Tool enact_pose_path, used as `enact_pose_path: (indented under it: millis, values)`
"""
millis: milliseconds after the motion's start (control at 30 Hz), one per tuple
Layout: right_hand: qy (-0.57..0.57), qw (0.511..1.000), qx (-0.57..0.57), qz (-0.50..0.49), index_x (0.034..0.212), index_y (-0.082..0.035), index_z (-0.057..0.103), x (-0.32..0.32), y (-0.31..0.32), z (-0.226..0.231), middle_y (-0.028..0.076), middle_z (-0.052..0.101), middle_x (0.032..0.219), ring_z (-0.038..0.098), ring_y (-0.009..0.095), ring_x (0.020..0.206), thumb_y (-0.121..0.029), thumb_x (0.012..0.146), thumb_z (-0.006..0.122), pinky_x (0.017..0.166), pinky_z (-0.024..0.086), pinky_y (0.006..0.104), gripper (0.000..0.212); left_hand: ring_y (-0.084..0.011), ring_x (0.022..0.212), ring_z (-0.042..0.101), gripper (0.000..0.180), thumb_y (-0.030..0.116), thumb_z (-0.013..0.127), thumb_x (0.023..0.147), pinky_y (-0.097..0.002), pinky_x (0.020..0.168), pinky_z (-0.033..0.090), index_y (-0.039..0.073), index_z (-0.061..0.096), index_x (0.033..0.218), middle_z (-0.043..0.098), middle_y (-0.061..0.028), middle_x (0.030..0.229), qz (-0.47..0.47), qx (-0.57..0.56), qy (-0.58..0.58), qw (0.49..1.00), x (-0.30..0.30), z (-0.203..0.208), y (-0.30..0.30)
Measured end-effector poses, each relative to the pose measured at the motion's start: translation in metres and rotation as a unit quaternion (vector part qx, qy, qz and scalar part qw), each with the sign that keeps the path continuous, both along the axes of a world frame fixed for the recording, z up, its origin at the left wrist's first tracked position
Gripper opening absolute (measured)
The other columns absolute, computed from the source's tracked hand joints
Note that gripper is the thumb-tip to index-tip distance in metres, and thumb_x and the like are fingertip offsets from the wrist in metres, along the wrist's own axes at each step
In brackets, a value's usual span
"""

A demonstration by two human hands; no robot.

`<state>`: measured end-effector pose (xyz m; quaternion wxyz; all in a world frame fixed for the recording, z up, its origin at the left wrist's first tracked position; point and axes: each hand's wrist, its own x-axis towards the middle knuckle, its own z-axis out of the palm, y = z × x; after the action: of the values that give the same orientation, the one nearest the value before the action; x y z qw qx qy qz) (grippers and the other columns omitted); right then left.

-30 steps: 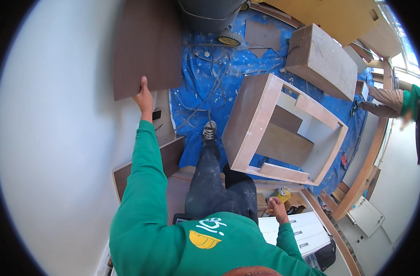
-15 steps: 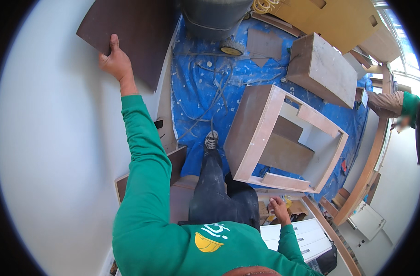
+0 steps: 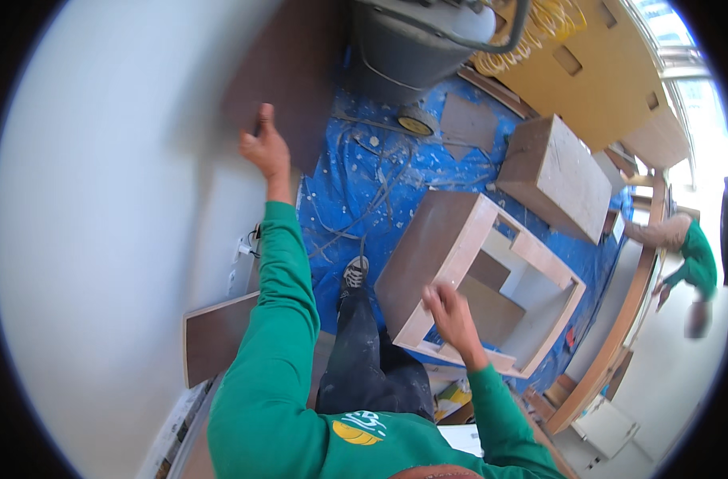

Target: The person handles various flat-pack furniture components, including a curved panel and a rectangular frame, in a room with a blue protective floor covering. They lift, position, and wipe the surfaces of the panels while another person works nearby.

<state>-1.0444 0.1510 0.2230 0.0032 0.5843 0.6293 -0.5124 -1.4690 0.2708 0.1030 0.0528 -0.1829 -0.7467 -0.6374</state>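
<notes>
the left hand (image 3: pixel 266 150), grip closed, holds a flat dark-brown wooden panel (image 3: pixel 292 84); the right hand (image 3: pixel 454 319), loosely curled, shows against a boxy brown wooden cabinet (image 3: pixel 426 243), any hold impossible to tell.

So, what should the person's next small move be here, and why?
Probably bring the right hand across to the dark brown, flat wooden panel for a steadier hold. Only the left hand grips it, at its lower edge; the right hand appears empty, raised in front of the open, box-shaped wooden cabinet with pale front edges.
</notes>
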Motion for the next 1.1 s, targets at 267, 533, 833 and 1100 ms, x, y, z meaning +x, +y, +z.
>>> enact_pose_path:
  millis: [267, 533, 833, 1100]
  values:
    - [0.116, 0.992, -0.055, 0.010, 0.149, 0.007, 0.041, -0.336, 0.266, 0.039, 0.024, 0.063, 0.112, 0.067, 0.029, 0.092, -0.089, 0.078, 0.058, 0.070, 0.057, 0.0394, 0.120, -0.0180, 0.089, 0.071, 0.015, 0.012, 0.075, 0.095, -0.0316, 0.082, 0.055, 0.006, 0.075, 0.108, 0.075, -0.0098, 0.098, -0.113, 0.061, -0.061, 0.990, 0.028, -0.002, -0.023]
    - [-0.019, 0.988, -0.030, 0.150, 0.108, -0.001, 0.060, -0.431, 0.278, 0.044, 0.009, 0.065, 0.073, 0.057, 0.013, 0.051, -0.029, 0.097, 0.052, 0.044, 0.045, 0.0285, 0.031, -0.0280, 0.106, 0.072, 0.025, 0.013, 0.075, 0.093, -0.0349, 0.091, 0.055, 0.008, 0.075, 0.117, 0.074, -0.0160, 0.112, -0.161, 0.089, -0.110, 0.977, 0.025, -0.028, -0.056]
    - [-0.003, 0.987, 0.075, 0.140, 0.100, 0.000, 0.064, -0.433, 0.298, 0.070, 0.008, 0.066, 0.072, 0.053, 0.008, 0.048, -0.020, 0.101, 0.041, 0.039, 0.040, 0.0251, 0.031, -0.0373, 0.097, 0.073, 0.027, 0.019, 0.054, 0.103, -0.0462, 0.087, 0.056, 0.005, 0.075, 0.114, 0.075, -0.0203, 0.101, -0.127, -0.161, -0.086, 0.975, 0.004, -0.105, -0.056]
    - [0.059, 0.977, 0.145, 0.147, 0.100, -0.002, 0.069, -0.473, 0.387, 0.069, 0.013, 0.069, 0.078, 0.066, 0.028, 0.066, -0.026, 0.099, 0.060, 0.058, 0.053, 0.0407, 0.026, -0.0471, 0.094, 0.067, 0.031, 0.029, 0.060, 0.102, -0.0528, 0.081, 0.052, 0.002, 0.075, 0.105, 0.071, -0.0264, 0.095, -0.171, -0.169, -0.093, 0.966, -0.052, -0.090, 0.011]
